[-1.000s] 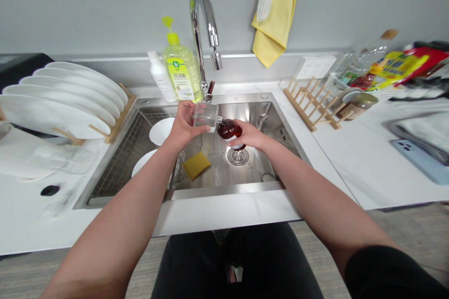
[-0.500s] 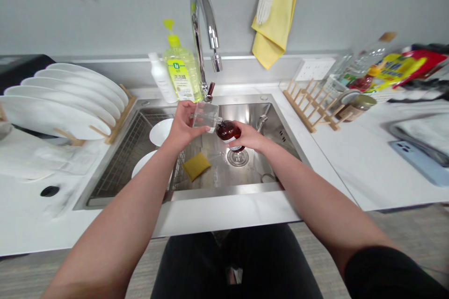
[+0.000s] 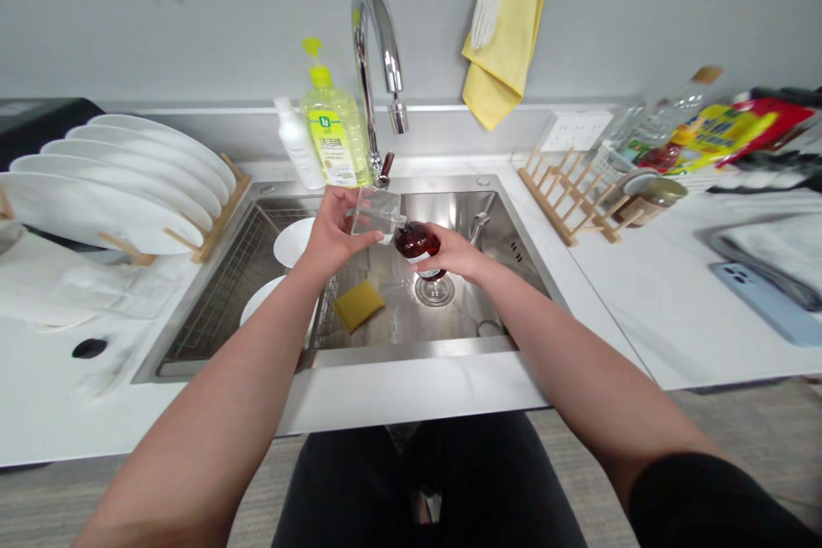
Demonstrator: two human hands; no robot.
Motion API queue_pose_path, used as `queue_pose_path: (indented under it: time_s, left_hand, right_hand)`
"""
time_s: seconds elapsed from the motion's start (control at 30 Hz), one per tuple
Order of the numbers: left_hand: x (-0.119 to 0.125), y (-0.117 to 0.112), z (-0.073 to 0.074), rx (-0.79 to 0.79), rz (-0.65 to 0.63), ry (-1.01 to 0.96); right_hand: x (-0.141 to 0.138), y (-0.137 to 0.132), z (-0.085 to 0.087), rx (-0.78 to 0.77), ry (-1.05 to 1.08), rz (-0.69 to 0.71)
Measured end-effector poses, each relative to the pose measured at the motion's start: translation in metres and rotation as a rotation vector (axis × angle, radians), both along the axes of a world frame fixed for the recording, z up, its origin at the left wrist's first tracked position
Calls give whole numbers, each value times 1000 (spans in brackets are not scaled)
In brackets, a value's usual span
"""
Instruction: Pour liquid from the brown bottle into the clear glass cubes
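Observation:
Over the steel sink (image 3: 411, 351), my left hand (image 3: 334, 235) is closed around a clear square container (image 3: 376, 214), tilted toward the right. My right hand (image 3: 459, 255) grips a dark amber bottle (image 3: 416, 244) with a white label, above the drain (image 3: 435, 291). The bottle leans left, its neck meeting the container's edge; whether they touch I cannot tell. Below them a yellow sponge (image 3: 358, 306) lies on the sink floor. Two white dishes (image 3: 294, 241) rest on the wire rack in the sink's left part, partly behind my left arm.
A chrome faucet (image 3: 367, 60) arches behind my hands, beside a green dish soap bottle (image 3: 334, 141) and a white bottle (image 3: 299, 145). White plates (image 3: 116, 197) stand in a rack at left. A wooden rack (image 3: 568, 197), a jar (image 3: 652, 201) and a blue phone (image 3: 764, 300) are at right.
Hardly anything differs. Both hands keep the container and the bottle in nearly the same place, and the view has shifted very slightly.

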State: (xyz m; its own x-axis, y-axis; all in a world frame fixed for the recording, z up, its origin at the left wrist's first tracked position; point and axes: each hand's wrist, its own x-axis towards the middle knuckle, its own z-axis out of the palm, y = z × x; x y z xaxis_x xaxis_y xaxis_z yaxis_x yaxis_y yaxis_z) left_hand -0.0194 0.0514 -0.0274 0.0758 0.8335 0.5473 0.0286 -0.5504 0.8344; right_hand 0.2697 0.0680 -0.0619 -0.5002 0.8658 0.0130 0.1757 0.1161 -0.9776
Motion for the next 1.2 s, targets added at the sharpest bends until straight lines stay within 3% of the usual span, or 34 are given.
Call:
queue_pose_path:
  time_s: [0.43, 1.2]
  left_hand:
    - [-1, -3, 4, 29, 44, 75]
    - [-6, -16, 18, 113, 81, 173]
  right_hand:
    - [2, 2, -4, 34, -20, -16]
    - [-4, -11, 9, -17, 59, 11]
